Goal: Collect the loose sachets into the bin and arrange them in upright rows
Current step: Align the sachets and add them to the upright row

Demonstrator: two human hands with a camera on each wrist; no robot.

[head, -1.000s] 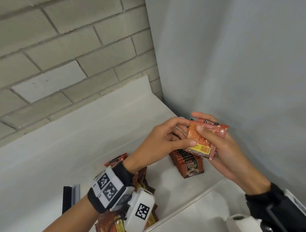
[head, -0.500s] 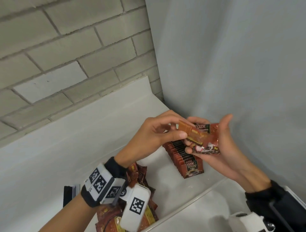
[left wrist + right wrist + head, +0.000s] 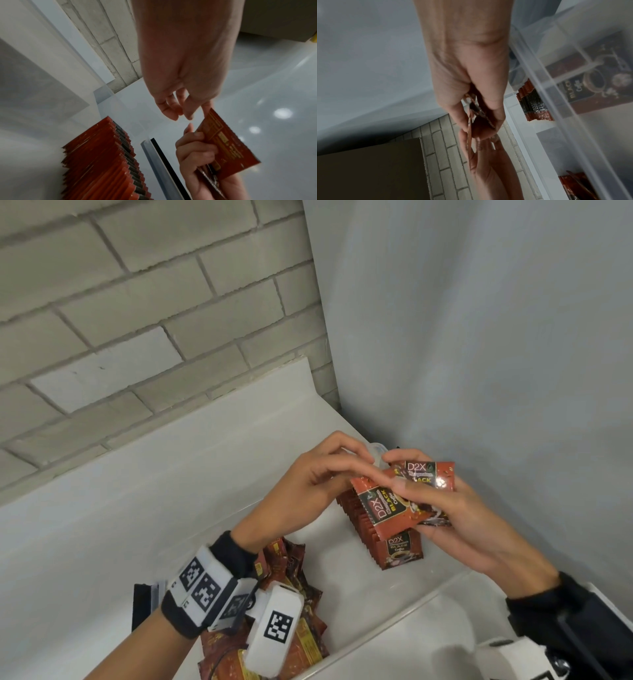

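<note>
Now my right hand (image 3: 455, 518) clamps two sachets (image 3: 404, 501) above the row (image 3: 394, 546) at the bin's (image 3: 394, 616) two o'clock; left hand (image 3: 318, 484) pinches one. I'd square them before slotting.

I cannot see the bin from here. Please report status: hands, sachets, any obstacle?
Right hand grips two sachets; left hand pinches the front one. Upright row stands in the bin, loose pile remains. No obstacle seen.

Soft, even indoor light; both wrist views are motion-blurred and warped, with floor glare.
</note>
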